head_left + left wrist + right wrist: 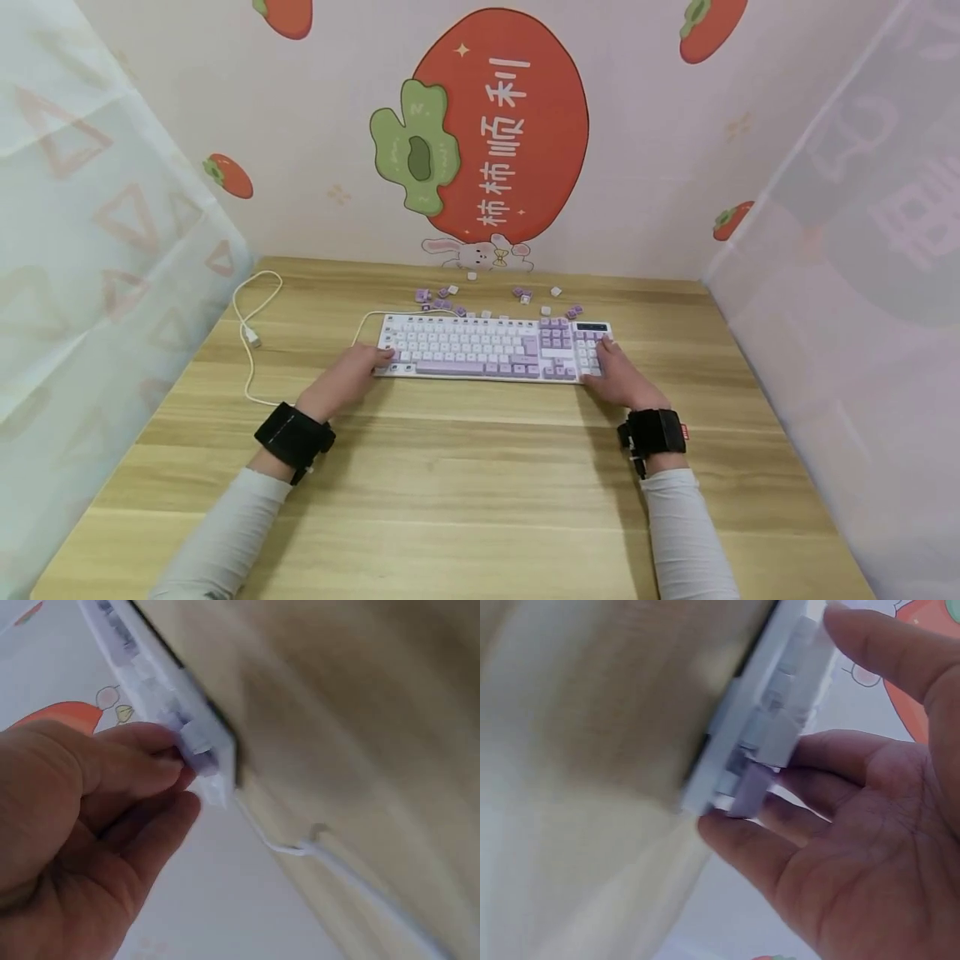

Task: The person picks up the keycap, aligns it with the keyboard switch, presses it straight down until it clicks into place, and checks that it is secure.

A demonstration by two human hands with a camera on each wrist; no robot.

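A white and purple keyboard [465, 346] lies crosswise on the wooden table. Bare dark switches show along its top row and left side. My left hand [348, 379] holds the left end, thumb at the edge keys; in the left wrist view, the hand's fingers [161, 769] meet the end of the keyboard [165, 697]. At the right end, my right hand [618, 375] grips beside the number pad. The right wrist view has the thumb and fingers [742, 844] spread about the keyboard's end [757, 727]. Part of the left fingers is hidden in the head view.
Loose white and purple keycaps [422, 295] lie scattered behind the keyboard. A white cable [247, 367] with a USB plug [252, 337] curls over the left of the table [465, 483]. Printed cloth walls [637, 167] stand at the back and both sides.
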